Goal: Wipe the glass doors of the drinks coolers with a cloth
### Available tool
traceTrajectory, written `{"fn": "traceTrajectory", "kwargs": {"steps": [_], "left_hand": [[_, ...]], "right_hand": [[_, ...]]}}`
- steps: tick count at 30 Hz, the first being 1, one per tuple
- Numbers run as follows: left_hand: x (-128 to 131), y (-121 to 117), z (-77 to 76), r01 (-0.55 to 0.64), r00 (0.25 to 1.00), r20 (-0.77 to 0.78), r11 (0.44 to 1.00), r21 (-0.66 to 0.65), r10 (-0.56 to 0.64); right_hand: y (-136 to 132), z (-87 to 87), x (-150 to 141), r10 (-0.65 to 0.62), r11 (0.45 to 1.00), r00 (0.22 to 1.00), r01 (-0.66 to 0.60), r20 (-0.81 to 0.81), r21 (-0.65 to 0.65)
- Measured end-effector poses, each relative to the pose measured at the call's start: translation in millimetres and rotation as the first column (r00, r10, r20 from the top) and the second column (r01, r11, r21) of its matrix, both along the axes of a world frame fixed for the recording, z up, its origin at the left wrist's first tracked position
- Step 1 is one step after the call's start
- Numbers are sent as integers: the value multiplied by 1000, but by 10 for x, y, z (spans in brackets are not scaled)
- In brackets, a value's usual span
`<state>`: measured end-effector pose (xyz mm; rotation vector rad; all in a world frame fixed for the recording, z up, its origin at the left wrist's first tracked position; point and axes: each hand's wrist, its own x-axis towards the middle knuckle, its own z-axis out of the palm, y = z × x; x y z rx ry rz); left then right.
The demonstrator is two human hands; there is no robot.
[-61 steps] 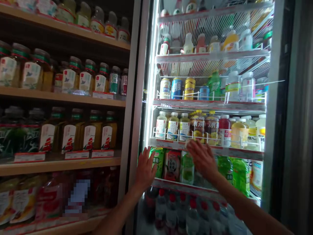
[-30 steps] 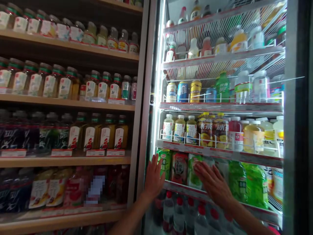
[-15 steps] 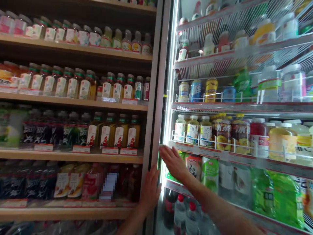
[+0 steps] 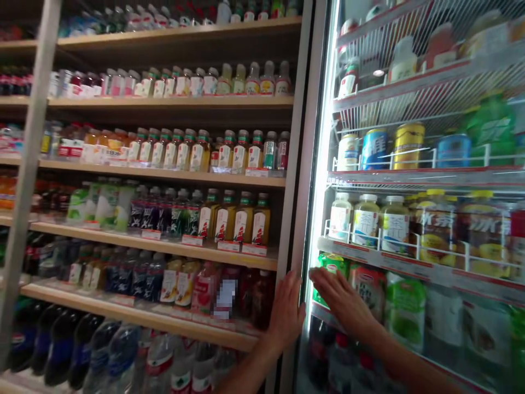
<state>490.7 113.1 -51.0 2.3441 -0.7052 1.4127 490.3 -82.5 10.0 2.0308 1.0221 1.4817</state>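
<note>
My left hand [image 4: 288, 306] is raised with its fingers stretched upward, at the upright frame [image 4: 298, 219] between the wooden shelves and the lit drinks cooler. Whether the palm presses on that frame, I cannot tell. A little to the right, my right hand [image 4: 343, 293] is flat with fingers extended, in front of the cooler's left edge. It partly covers a green bottle [image 4: 328, 261] and a red-labelled bottle [image 4: 368, 284] on a low cooler shelf. Neither hand holds anything. A bright light strip [image 4: 322, 180] runs up beside them.
Wooden shelves [image 4: 205, 250] full of bottles fill the left side, with a metal post [image 4: 30, 164] at far left. The cooler's wire-fronted racks [image 4: 410, 176] hold cans [image 4: 408, 145] and tea bottles [image 4: 366, 219]. Large dark bottles [image 4: 61, 342] stand low on the left.
The view has swung left, showing more of the wooden shelves and the metal post. Both hands remain raised with fingers extended; the right one now sits slightly lower against the cooler.
</note>
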Motion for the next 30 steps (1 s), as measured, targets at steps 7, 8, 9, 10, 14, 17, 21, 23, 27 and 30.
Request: {"fn": "traceTrajectory", "kwargs": {"steps": [7, 8, 9, 10, 14, 17, 21, 23, 27, 30], "left_hand": [[10, -180, 69, 33, 999, 5, 999, 34, -33], [33, -214, 91, 32, 999, 19, 999, 29, -32], [55, -253, 118, 32, 999, 36, 999, 17, -33], [74, -296, 148, 34, 998, 53, 999, 2, -34], [99, -480, 263, 72, 991, 115, 997, -24, -69], [105, -583, 306, 96, 989, 112, 995, 13, -97], [145, -675, 290, 82, 993, 89, 997, 7, -82], [155, -714, 260, 65, 994, 84, 998, 5, -65], [128, -764, 210, 46, 996, 80, 999, -6, -45], [105, -769, 195, 47, 996, 74, 999, -9, -46]], "right_hand": [[-554, -163, -267, 30, 990, 999, -32, -13, -140], [-625, -16, -287, -25, 998, 1000, 25, 7, -61], [-682, 101, -306, -85, 996, 996, 84, 22, 27], [-723, 167, -325, -134, 987, 991, 130, 30, 98], [-813, -47, -428, -116, 993, 993, 117, 23, -14], [-957, -112, -512, -68, 987, 998, 67, -3, -146], [-1227, 303, -579, -180, 965, 981, 161, 74, 206], [-1289, 352, -614, -217, 936, 972, 182, 85, 302], [-1270, -87, -703, -175, 984, 985, 175, -13, -20], [-1260, -199, -732, -168, 979, 984, 161, -54, -128]]}}
